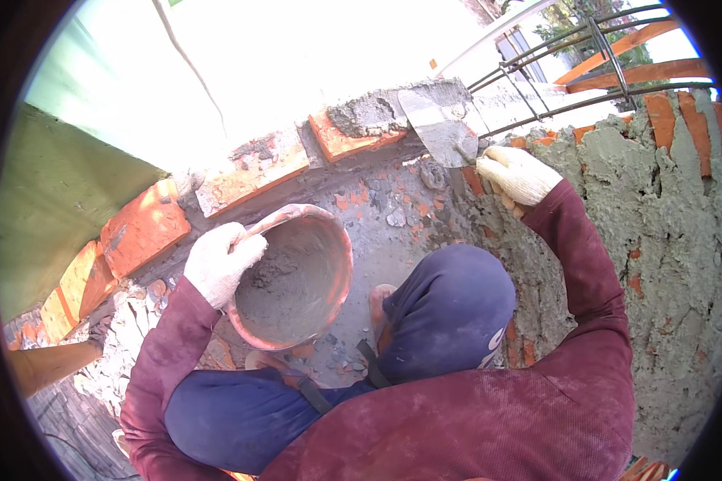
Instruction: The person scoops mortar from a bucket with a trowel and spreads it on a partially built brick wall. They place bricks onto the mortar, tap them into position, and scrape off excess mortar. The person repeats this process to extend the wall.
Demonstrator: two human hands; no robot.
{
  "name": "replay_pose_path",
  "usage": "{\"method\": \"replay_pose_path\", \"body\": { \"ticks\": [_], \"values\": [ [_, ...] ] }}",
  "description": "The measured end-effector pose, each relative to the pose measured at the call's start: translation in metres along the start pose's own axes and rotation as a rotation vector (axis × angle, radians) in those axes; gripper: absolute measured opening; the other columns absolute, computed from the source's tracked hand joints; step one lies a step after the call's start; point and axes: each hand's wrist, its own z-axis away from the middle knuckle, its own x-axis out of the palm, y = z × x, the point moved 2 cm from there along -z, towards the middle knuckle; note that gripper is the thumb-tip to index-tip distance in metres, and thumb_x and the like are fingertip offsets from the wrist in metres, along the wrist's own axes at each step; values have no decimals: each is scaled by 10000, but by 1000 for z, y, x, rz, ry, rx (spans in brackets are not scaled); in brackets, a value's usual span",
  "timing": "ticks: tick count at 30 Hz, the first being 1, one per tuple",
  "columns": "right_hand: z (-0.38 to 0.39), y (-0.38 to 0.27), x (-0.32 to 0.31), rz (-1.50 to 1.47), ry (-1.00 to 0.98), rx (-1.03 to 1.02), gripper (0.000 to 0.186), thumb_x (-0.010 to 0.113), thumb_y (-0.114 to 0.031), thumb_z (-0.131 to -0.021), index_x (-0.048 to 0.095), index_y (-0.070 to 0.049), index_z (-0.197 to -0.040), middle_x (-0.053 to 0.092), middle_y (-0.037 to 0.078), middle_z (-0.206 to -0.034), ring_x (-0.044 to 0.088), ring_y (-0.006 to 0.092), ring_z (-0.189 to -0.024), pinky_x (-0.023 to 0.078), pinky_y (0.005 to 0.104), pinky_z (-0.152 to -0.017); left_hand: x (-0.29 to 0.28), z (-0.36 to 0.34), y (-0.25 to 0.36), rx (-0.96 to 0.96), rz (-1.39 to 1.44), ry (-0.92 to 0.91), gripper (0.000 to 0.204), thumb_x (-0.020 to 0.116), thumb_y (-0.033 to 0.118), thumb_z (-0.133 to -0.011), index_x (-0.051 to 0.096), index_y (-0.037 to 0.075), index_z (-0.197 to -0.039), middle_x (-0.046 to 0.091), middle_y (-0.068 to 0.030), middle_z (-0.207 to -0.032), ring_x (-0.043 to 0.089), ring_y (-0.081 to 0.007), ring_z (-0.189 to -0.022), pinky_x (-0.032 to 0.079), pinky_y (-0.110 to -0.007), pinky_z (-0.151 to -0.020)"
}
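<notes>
My left hand (224, 264), in a white knit glove, grips the rim of a round bucket (342, 272) holding wet grey mortar (273, 280). With my gloved right hand (515, 174) I hold a trowel, its mortar-smeared blade (436, 123) resting near the end of a row of orange bricks (254, 179). Grey mortar (361, 114) is spread on the top of the brick nearest the blade.
A rough mortar-coated brick wall (642, 248) stands on my right, below tied steel bars (529, 56) and timber planks (638, 77). A green panel (72, 176) rises at left, above a wooden post (46, 369). Rubble (393, 215) is scattered on the ground.
</notes>
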Motion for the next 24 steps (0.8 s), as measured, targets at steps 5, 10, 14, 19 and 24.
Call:
{"method": "replay_pose_path", "body": {
  "ticks": [5, 10, 14, 19, 24],
  "values": [
    [4, 27, 29, -750, -172, 73, 355, 574, -381, -1058, 598, -30, -1106, 560, 6, -728, 479, 107, -469, 382, 272, -373, 3, -4, 1, 8, 22, 11, 336, 704, 317, -951, 671, 6, -826, 598, -16, -728, 531, -100, -694, 428, -304, -641],
    [-6, -15, 61, -711, -314, -12, 404, 587, -431, -1052, 604, -35, -1133, 578, 7, -748, 499, 104, -485, 411, 270, -390, 5, -3, 7, 22, -28, -12, 340, 709, 322, -949, 670, 8, -824, 584, -10, -730, 525, -96, -703, 425, -304, -642],
    [-5, -26, 52, -312, -199, -83, 368, 590, -440, -1044, 619, -73, -1071, 582, 11, -735, 524, 119, -492, 443, 294, -414, 8, -3, 3, 12, -51, 14, 407, 718, 393, -938, 676, 0, -843, 588, -71, -730, 556, -164, -698, 458, -363, -667],
    [11, -8, 11, 21, 48, -47, 318, 590, -344, -1043, 575, -44, -938, 568, 66, -717, 585, 184, -529, 450, 358, -439, 9, -3, -9, -34, 39, 44, 416, 713, 400, -964, 668, 6, -840, 563, -53, -713, 556, -147, -696, 461, -353, -664],
    [53, 3, -3, 527, 250, -442, 308, 703, -247, -882, 653, -15, -1078, 678, 199, -872, 693, 377, -798, 535, 451, -752, 2, -4, -26, -148, 239, 58, 376, 700, 386, -984, 682, 28, -870, 544, -59, -714, 593, -150, -714, 499, -358, -684]
  ]
}}
